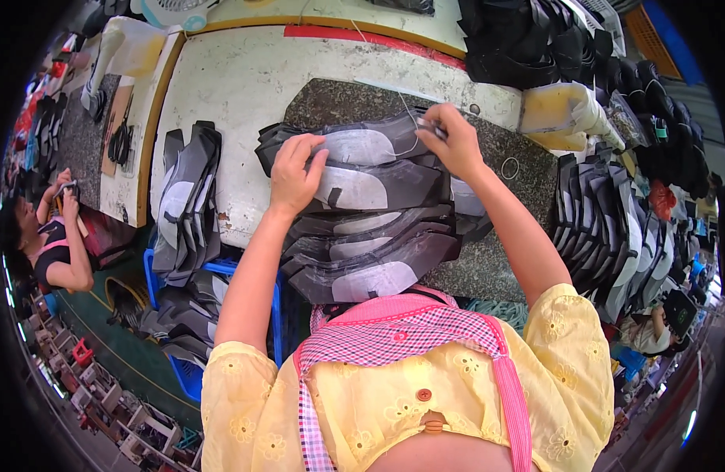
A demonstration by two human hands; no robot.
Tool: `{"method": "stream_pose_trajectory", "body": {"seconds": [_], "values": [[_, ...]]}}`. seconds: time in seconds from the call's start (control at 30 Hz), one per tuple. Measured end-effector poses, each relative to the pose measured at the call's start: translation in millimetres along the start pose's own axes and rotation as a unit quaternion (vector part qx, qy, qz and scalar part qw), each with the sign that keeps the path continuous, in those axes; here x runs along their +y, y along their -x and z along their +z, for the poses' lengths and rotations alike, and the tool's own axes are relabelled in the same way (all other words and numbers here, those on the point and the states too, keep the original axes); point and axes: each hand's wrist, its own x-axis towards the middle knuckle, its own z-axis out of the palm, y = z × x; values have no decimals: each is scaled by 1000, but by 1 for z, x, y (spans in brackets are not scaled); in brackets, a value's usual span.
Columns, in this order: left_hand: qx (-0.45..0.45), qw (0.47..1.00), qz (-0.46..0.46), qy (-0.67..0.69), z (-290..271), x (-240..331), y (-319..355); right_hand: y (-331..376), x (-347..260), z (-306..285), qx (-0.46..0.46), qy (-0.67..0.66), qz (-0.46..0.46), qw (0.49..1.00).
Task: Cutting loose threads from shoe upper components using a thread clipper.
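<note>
Here we work over a pale, worn tabletop (244,86) with a dark speckled slab (504,259) set into it, and on that slab lies a fanned stack of dark shoe-upper pieces (378,252) with grey-white patches, reaching from mid-table to the near edge by our apron. Our left hand (293,175) rests flat on the top pieces, fingers spread and closed on nothing; our right hand (454,141) is pinched shut on the far end of the topmost piece (362,145), where a thin pale thread (405,118) trails off. We judge the fan could slide: its lowest pieces overhang the near edge, so a hard tug might drag the layers off toward our lap. Another pile (188,204) crowds the left edge above a blue crate (191,374), more stacks (606,228) press in at right, so free room lies only beyond the slab.
</note>
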Motion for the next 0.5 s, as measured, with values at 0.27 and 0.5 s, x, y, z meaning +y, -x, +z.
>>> {"method": "stream_pose_trajectory", "body": {"seconds": [0.27,0.5], "values": [[19,999,35,-9,13,16,-48,-74,8,9,-58,-129,62,988],[-103,994,45,13,-21,-8,12,101,-31,-83,-217,-575,79,785]]}}
